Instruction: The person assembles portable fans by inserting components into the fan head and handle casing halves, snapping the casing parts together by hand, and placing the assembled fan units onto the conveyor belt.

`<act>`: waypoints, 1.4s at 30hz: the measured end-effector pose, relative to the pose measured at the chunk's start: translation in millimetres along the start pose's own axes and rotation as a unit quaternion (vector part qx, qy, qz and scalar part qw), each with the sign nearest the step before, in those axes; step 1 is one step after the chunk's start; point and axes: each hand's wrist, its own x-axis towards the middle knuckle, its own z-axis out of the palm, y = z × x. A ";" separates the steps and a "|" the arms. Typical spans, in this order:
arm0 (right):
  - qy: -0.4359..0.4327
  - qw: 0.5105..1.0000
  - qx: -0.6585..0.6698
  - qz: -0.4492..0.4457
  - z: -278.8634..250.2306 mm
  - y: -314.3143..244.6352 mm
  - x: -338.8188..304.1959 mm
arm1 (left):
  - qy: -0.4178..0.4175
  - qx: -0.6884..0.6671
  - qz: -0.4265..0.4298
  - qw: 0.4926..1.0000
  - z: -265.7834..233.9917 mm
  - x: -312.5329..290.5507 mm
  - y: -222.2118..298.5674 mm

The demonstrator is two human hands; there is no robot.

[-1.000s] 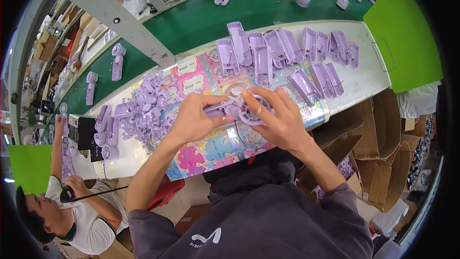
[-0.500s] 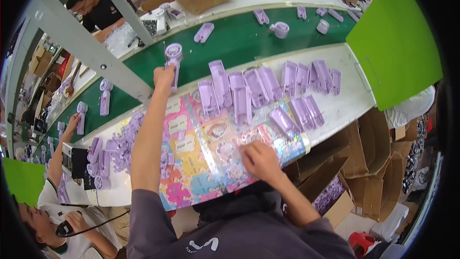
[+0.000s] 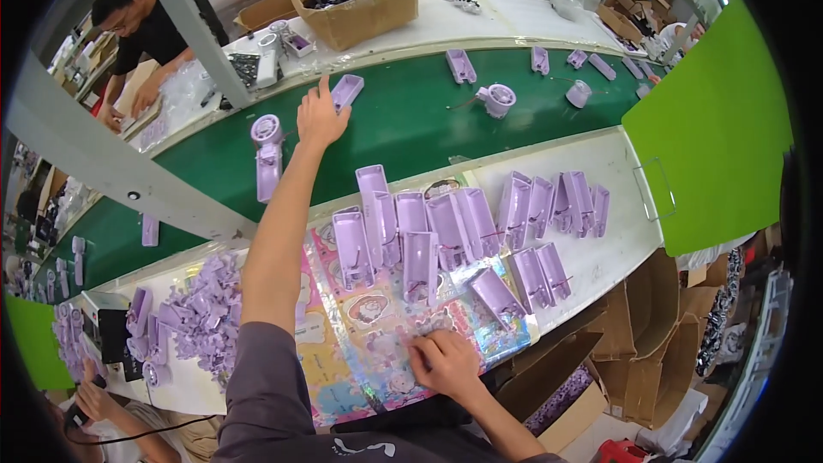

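Observation:
My left hand (image 3: 321, 117) reaches over the green conveyor belt with its fingers stretched out. They are at the near-left end of a light purple plastic housing (image 3: 348, 91); whether they touch it I cannot tell. To the left of that hand, a purple fan assembly (image 3: 267, 154) with a round top and long handle lies on the belt. My right hand (image 3: 447, 363) rests low over the colourful printed mat (image 3: 343, 360), fingers loosely bent and apart, with nothing visible in them. Just beyond it, several trough-shaped purple housings (image 3: 420, 264) stand in a cluster, some with thin red wires.
A heap of small purple parts (image 3: 206, 313) lies left of my left arm. More housings and round fan parts (image 3: 497, 100) sit along the belt. A grey metal post (image 3: 129, 141) and a green panel (image 3: 711, 129) flank the bench. Co-workers sit at far left and lower left.
My left hand has let go of the fan assembly, left on the belt, and moved right to the loose housing. My right hand stays over the mat. The view has shifted.

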 end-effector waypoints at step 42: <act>0.052 0.932 -0.357 0.023 -26.1 262.7 307.6 | 0.067 -0.007 -0.050 0.996 -149.8 -311.2 78.6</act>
